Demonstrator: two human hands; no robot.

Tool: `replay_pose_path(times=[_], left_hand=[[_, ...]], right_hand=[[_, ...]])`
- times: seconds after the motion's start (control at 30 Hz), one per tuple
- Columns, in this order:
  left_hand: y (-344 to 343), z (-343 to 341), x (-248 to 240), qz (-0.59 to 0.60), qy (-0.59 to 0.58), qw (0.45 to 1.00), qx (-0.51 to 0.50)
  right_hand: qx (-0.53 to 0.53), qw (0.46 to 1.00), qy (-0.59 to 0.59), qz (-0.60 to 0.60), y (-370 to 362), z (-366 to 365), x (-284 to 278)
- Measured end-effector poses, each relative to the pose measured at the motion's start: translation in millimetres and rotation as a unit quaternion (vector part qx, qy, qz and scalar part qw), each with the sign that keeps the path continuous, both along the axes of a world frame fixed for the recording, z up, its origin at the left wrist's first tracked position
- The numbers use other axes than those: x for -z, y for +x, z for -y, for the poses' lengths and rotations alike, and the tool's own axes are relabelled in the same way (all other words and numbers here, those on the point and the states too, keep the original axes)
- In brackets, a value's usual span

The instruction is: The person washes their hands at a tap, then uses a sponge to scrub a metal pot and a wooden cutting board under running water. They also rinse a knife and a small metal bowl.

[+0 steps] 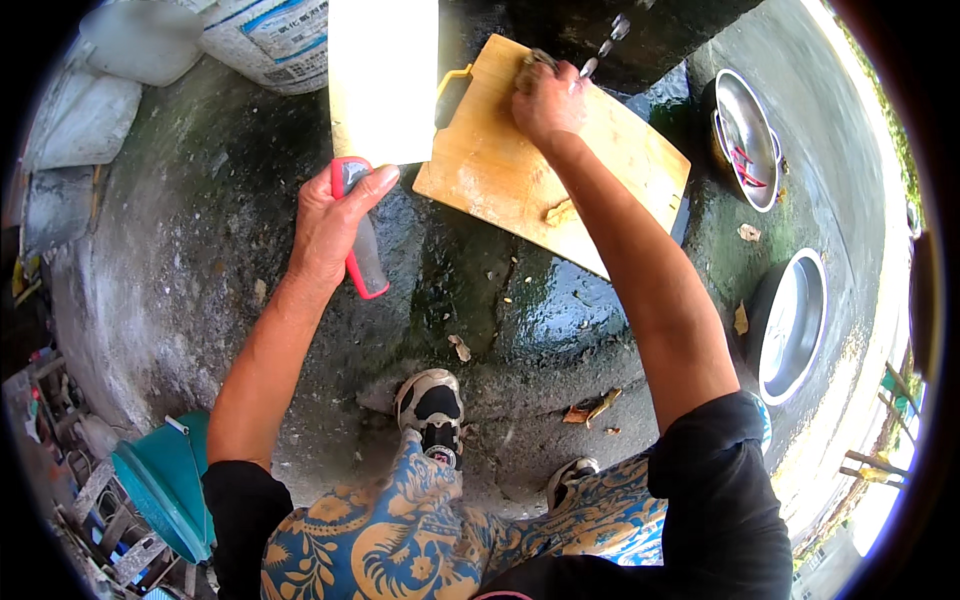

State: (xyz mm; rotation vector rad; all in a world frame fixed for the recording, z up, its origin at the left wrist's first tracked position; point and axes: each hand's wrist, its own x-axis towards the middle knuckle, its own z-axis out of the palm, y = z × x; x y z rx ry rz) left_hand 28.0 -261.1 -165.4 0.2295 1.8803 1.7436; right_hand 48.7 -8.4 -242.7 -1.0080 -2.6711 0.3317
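My left hand [335, 215] grips the red and grey handle of a cleaver [384, 80], whose broad blade points away from me and is washed out by glare. A wooden cutting board [480, 160] with a yellow side handle lies tilted to the right of the blade. Over its far edge my right hand [553, 105] is closed on a rough brownish lump [535, 68]; its kind is unclear. Water drops [605, 48] fall beside those fingers. On the board, partly behind my right forearm, lies a small yellowish piece [561, 212].
To the right are a metal pan [747, 150] with red chillies [742, 168] and a metal basin [793, 325]. A white bucket [270, 45] stands at the far left, a teal bucket [165, 490] at the near left. The concrete floor [480, 320] is wet, with scattered leaves.
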Motion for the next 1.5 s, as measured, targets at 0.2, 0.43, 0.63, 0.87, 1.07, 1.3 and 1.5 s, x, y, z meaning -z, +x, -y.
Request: replay_pose_path(times=[0.2, 0.43, 0.63, 0.87, 1.07, 1.3, 1.5], left_hand=[[-9.2, -4.2, -1.5, -0.013, 0.022, 0.999, -0.027], [-4.6, 2.1, -3.3, -0.009, 0.023, 1.000, -0.006], [1.1, -5.3, -4.0, 0.013, 0.021, 1.000, 0.008], [0.7, -18.2, 5.7, 0.011, 0.008, 1.000, -0.012], [6.8, -29.0, 4.2, 0.011, 0.024, 1.000, -0.017], [11.0, -44.8, 3.8, 0.021, 0.038, 0.999, -0.012], [8.3, -42.6, 2.7, 0.004, 0.032, 0.999, -0.009]], right_hand=[[-0.272, 0.957, 0.076, 0.069, -34.6, 78.2, -16.3], [-0.116, 0.985, 0.093, 0.082, 104.1, -61.5, 3.8], [0.008, 0.989, 0.046, 0.141, 127.3, -85.8, 14.9], [-0.283, 0.955, -0.051, 0.066, 29.5, 111.9, -28.9], [-0.167, 0.978, 0.079, 0.100, 188.7, -25.9, 10.2], [-0.067, 0.991, 0.015, 0.111, 149.3, -31.1, 6.4], [-0.338, 0.940, 0.046, 0.012, 96.7, 76.1, -8.3]])
